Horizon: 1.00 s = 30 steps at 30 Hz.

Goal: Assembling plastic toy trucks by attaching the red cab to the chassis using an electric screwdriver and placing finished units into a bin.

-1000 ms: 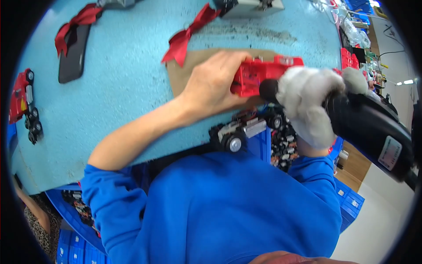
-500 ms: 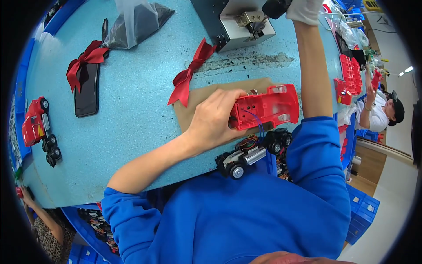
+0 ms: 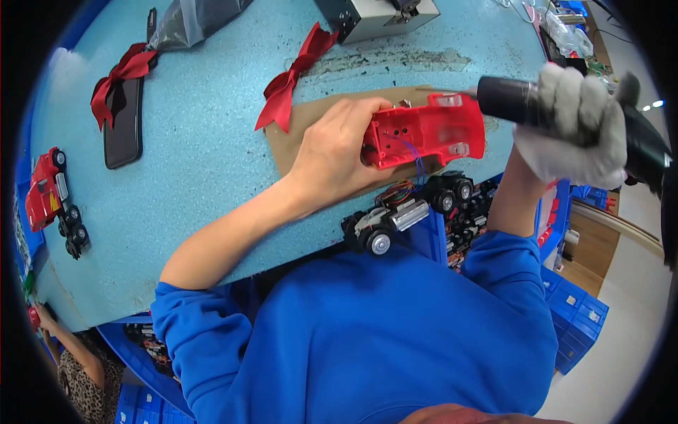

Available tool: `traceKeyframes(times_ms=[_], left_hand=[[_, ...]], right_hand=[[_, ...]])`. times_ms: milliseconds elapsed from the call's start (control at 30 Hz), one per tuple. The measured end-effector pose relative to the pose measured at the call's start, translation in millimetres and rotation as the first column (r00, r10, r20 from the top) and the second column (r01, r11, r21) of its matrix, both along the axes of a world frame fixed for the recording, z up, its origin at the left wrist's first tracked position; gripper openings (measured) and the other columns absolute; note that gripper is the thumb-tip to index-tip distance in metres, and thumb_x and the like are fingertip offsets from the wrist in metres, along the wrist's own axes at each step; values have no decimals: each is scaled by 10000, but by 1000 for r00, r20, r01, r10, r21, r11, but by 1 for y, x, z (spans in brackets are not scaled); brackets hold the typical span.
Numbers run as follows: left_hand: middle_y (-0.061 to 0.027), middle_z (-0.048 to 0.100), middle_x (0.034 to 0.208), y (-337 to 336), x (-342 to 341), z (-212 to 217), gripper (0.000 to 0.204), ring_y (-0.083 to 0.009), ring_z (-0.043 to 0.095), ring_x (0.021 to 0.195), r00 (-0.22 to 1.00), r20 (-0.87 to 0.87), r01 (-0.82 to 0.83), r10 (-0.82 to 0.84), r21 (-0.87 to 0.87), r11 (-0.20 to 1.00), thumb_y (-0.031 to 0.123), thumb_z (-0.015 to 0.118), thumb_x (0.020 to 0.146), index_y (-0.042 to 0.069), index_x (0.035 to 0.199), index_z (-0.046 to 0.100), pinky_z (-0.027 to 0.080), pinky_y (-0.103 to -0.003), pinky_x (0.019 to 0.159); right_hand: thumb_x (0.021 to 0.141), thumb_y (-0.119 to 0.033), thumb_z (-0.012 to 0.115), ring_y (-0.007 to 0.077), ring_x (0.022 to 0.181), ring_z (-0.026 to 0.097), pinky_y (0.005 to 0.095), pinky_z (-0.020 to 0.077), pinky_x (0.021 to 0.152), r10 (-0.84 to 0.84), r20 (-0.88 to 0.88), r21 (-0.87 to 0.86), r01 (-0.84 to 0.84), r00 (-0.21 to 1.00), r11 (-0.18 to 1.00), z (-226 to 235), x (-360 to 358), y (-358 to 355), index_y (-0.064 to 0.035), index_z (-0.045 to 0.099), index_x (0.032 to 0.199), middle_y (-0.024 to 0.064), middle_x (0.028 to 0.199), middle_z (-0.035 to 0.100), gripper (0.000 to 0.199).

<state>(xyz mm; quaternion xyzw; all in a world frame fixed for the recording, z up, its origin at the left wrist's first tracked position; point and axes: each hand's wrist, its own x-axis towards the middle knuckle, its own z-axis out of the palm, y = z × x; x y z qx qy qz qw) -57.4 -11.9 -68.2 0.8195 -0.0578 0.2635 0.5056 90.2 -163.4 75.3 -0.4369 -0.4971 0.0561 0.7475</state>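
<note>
Head view: a truck (image 3: 46, 191) stands near the table's (image 3: 205, 162) left edge; open surface separates phone (image 3: 123, 127) from left hand (image 3: 332, 145), whose fingers grip the red shell (image 3: 441, 134) over the sheet (image 3: 304, 116). A chassis (image 3: 406, 214) sits at the near edge. The gloved right hand (image 3: 583, 131) clenches a driver (image 3: 507, 100) by the shell's right end.

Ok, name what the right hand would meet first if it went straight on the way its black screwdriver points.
Along the black screwdriver in the right hand, probably the red ribbon, beyond the brown sheet. Depth is unclear; the red shell or the brown sheet might come first.
</note>
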Motion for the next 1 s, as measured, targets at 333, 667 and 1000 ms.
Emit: traceKeyframes(times_ms=[333,667,1000], left_hand=[[-129,617,961,1,3,3,617,-300,609,869,999,-6,37,-36,5,999,205,837,614,8,1115,534,514,-379,754],[-132,618,972,1,1,2,620,-307,610,885,999,-13,39,-39,-24,999,197,836,615,12,1123,531,513,-382,765],[-132,620,995,0,1,0,607,-306,605,914,999,9,34,-33,-19,999,188,824,628,17,1130,530,508,-392,788]], right_hand=[[891,-261,578,130,442,400,311,402,472,533,-740,512,-170,411,842,-5,113,95,-83,514,750,0,520,402,236],[824,-69,685,194,669,605,329,507,636,-576,71,-94,580,814,809,-43,71,67,-3,538,1178,68,721,580,390],[905,-267,425,99,504,426,284,401,549,-119,-94,-113,108,988,988,-4,-22,5,-133,430,714,-34,629,416,233]])
